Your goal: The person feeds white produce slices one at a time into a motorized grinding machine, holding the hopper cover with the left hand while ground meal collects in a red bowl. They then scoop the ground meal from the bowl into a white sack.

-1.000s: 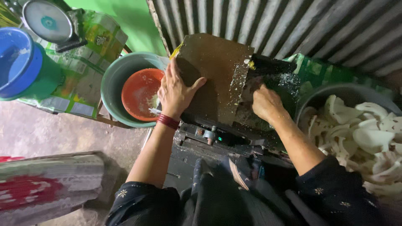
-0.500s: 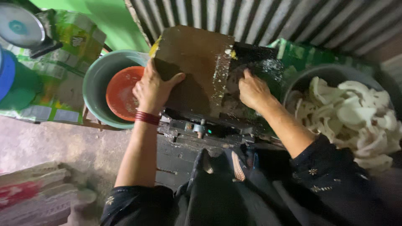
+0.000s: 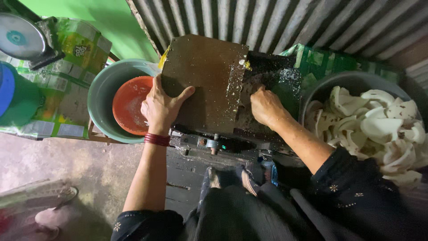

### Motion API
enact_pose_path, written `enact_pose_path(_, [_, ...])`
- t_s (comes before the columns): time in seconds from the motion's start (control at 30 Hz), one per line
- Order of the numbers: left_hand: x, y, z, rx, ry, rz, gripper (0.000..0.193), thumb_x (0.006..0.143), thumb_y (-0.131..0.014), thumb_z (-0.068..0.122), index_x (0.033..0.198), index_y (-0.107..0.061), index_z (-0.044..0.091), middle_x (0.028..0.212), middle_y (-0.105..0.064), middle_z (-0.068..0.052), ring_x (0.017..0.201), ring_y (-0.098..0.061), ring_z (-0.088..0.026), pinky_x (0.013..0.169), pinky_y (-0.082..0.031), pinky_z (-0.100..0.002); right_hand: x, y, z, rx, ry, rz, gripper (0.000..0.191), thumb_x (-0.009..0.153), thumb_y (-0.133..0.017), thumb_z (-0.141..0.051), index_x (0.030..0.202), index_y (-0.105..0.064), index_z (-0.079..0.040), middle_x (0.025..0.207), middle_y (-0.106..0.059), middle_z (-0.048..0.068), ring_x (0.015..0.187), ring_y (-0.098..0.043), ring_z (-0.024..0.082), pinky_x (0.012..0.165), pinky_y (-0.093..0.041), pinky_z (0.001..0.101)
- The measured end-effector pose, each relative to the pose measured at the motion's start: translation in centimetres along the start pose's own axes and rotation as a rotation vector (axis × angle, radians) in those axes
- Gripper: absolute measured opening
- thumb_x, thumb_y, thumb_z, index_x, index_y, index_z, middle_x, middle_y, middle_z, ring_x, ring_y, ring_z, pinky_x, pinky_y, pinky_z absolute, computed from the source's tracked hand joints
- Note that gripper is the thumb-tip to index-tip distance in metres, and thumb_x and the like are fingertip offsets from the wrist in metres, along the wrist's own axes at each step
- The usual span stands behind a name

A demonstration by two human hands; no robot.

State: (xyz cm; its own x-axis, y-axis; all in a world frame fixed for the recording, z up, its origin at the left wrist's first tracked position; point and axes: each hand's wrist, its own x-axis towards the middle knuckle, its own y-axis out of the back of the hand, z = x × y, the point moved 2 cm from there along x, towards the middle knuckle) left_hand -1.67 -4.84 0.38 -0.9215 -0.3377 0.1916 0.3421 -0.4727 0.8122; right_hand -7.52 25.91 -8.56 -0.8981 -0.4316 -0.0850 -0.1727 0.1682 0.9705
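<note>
A dark metal grating machine [image 3: 209, 85] with a flat brown cover stands in front of me. My left hand [image 3: 159, 107] lies flat on the cover's left edge, fingers spread, a red bangle at the wrist. My right hand [image 3: 266, 106] is closed and pressed into the machine's dark opening, where white shreds cling; what it holds is hidden. A grey basin [image 3: 352, 82] at the right is full of white coconut pieces [image 3: 379, 125].
A teal basin [image 3: 103, 89] holding an orange bowl [image 3: 127, 105] sits left of the machine. Farther left are a green-wrapped stand [image 3: 53, 89], a blue-lidded tub [image 3: 6, 87] and a round scale [image 3: 20, 38]. Corrugated metal wall [image 3: 285, 20] behind. Bare concrete floor [image 3: 67, 165] at lower left.
The view has shifted slightly; my left hand stays on the cover and my right hand has pushed a little deeper into the opening.
</note>
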Motion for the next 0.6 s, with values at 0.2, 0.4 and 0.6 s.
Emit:
enact_pose_path(0.2, [-0.5,0.7,1.0,0.010,0.049,-0.032,0.094,0.071,-0.081,0.072,0.138,-0.056,0.012,0.118,-0.074,-0.015,0.108,-0.071,-0.037,0.090,-0.053,-0.049,-0.1,0.1,-0.5,0.041,0.030,-0.043,0.018,0.082,-0.054,0.005,0.089,-0.064,0.019,0.082,-0.066,0.035,0.079,-0.072,0.046,0.072,-0.061,0.0492])
enact_pose_path(0.4, [-0.5,0.8,1.1,0.009,0.059,-0.003,0.094,0.069,-0.083,0.071,0.138,-0.057,0.012,0.115,-0.074,-0.016,0.104,-0.071,-0.038,0.087,-0.053,-0.050,-0.2,-0.8,-0.1,0.044,0.107,0.115,0.014,0.075,-0.056,0.007,0.080,-0.068,0.011,0.087,-0.067,0.034,0.083,-0.071,0.047,0.074,-0.060,0.0511])
enact_pose_path(0.6, [-0.9,1.1,1.2,0.021,0.050,0.018,0.092,0.069,-0.083,0.072,0.136,-0.059,0.014,0.113,-0.075,-0.017,0.103,-0.071,-0.038,0.087,-0.053,-0.050,0.3,-2.5,1.0,0.097,-0.071,-0.003,0.010,0.081,-0.060,0.004,0.083,-0.068,0.009,0.087,-0.068,0.031,0.080,-0.072,0.046,0.070,-0.059,0.0524])
